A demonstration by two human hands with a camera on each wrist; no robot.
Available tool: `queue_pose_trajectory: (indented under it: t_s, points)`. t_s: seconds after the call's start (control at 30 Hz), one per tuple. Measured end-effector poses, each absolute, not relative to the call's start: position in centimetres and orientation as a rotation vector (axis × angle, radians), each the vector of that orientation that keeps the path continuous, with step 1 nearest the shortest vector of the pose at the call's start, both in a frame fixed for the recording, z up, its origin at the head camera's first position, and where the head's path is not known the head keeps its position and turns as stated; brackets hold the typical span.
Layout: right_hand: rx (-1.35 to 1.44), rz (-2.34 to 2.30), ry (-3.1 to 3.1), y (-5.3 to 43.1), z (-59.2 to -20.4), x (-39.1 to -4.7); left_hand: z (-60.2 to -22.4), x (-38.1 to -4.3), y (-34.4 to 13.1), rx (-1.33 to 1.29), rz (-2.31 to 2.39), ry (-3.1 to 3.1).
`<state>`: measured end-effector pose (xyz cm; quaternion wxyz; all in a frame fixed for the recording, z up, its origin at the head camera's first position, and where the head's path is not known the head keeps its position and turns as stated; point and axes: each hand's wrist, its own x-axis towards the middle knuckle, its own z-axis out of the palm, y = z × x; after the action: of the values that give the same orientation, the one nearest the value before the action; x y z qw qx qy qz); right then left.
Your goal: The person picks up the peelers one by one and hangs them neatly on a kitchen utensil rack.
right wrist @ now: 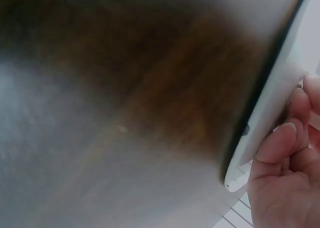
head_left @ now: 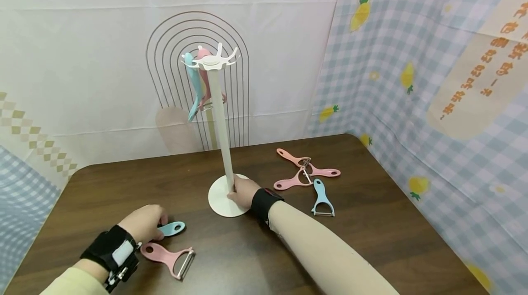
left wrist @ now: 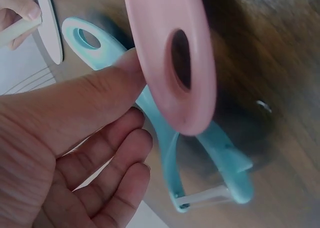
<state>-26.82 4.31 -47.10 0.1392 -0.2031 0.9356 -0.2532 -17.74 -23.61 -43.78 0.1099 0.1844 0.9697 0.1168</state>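
Note:
My left hand pinches the handle of a light blue peeler at the table's left front. Its thumb lies on the handle in the left wrist view, with other fingers curled below; the index fingertip is hidden. Nearer to me lies a pink peeler, whose handle overlaps the blue one in that wrist view. My right hand grips the foot of the white stand's pole, just over its round base. From the stand's top hooks hang a blue peeler and, behind it, a pink one.
Right of the stand lie several peelers: a peach one, pink ones with overlapping heads, and a separate blue one. The brown table ends against a hung white cloth and a checked cloth.

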Motion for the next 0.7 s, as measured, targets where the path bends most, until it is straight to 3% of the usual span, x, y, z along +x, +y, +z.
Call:
queue_pose_trajectory:
  t_s: [0.7]
  points:
    - [-0.556, -0.727, 2.683, 4.2, -46.9, -26.8, -43.4, -17.8, -22.4, 0.497, 0.293, 2.885]
